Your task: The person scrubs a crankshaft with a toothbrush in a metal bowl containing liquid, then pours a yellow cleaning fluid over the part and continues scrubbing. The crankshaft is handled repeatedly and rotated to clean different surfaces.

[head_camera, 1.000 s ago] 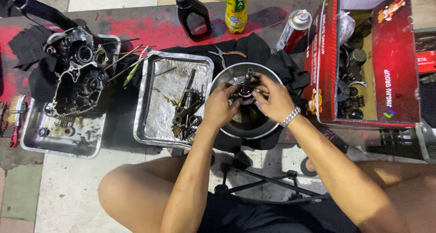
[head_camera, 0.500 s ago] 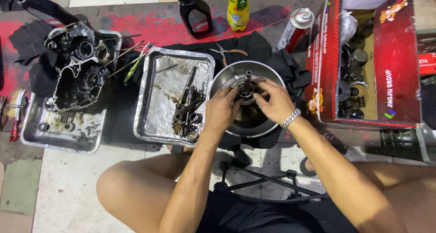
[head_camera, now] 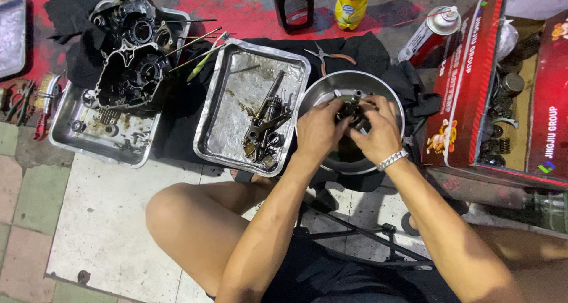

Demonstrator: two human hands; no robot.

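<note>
Both hands are over a round metal bowl point(head_camera: 319, 93). The left hand point(head_camera: 318, 131) and the right hand point(head_camera: 378, 131) are closed around a dark gear shaft point(head_camera: 353, 109). The fingers wrap it from both sides, so only the top of the shaft shows between them. The shaft stands up in the middle of the bowl. The right wrist wears a silver bracelet point(head_camera: 393, 160).

The bowl sits on a black cloth point(head_camera: 367, 52) on the floor. Just left of the bowl is a shiny square tray point(head_camera: 228, 131). More shafts and small gears point(head_camera: 264, 134) lie in it. Further left is another tray point(head_camera: 127, 155) with a big dark engine case point(head_camera: 133, 60) resting partly on it. Thin rods and a green-handled tool point(head_camera: 204, 60) lie between the two trays.

To the right is an open red cardboard box point(head_camera: 464, 96) with metal parts inside. Behind the bowl are pliers point(head_camera: 328, 56), a spray can point(head_camera: 429, 34), a black bottle point(head_camera: 293, 7) and a yellow bottle point(head_camera: 352, 6). The person's bare knee point(head_camera: 171, 214) is near the bottom of the view.
</note>
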